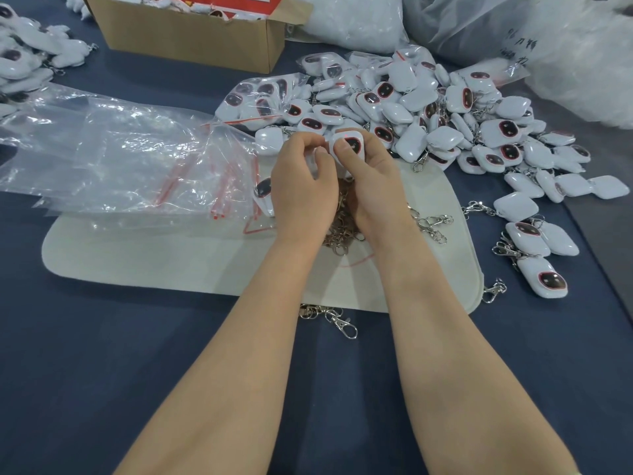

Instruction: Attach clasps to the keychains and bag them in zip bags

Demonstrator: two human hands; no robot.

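Step in hand looks like clasp attaching: both hands meet over the far edge of the grey mat (154, 265) on the table (102, 354), holding one white keychain (349, 142) up between them. Right hand (371, 190) grip closed on it, thumb pressed on the dark face, fingers behind. Left hand (305, 190) grip curled tight, pinching at the keychain's left edge; can't tell if a clasp is already in that pinch, fingers hide it. Heap of loose clasps (342, 224) lies right under the hands, more strewn to the right. Next move likely needs the clasp hooked onto the keychain's loop, small fiddly fit, then a reach left for a bag. Zip bags (137, 159), empty, red strips, spread left of the hands, overlapping the mat. Big keychain pile (428, 111) far right, just beyond the hands, some already bagged at its left end. A few with clasps on lie right (534, 241). Stray clasp (339, 322) near, off the mat. Cardboard box (191, 39) far left. Slippery bags stick together, picking one may be slow
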